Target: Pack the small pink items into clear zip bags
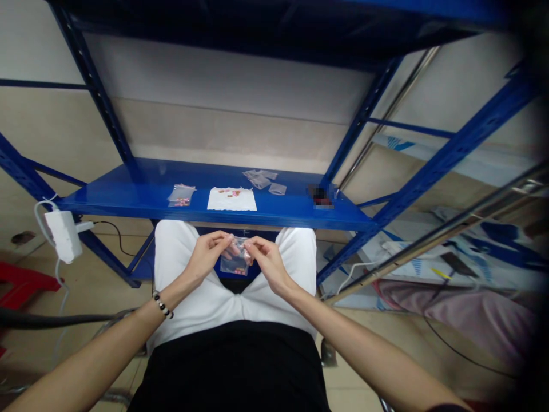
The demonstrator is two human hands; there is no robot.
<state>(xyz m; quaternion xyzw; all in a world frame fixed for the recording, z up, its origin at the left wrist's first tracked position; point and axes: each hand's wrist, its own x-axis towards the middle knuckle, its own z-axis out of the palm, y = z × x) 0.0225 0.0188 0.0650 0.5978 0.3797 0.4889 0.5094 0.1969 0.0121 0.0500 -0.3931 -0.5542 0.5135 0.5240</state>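
Observation:
Between my knees, below the shelf's front edge, I hold a small clear plastic bag (234, 265) by its top. Several small pinkish-orange pieces lie at its bottom, too small to name. My left hand (211, 252) pinches the bag's upper left corner. On the other upper corner the fingers of my right hand (266, 258) are closed. A white sheet (231, 203) on the blue shelf bears several more of the small pieces. Left of it lie filled clear bags (182, 195), and to its right, farther back, are several flat clear bags (261, 178).
The blue metal shelf (141, 206) runs across in front of my knees, with uprights at both sides. A dark, pixelated object (321, 197) rests at its right end. A white power strip (64, 236) hangs at the left. A metal rail (454, 223) slants along the right.

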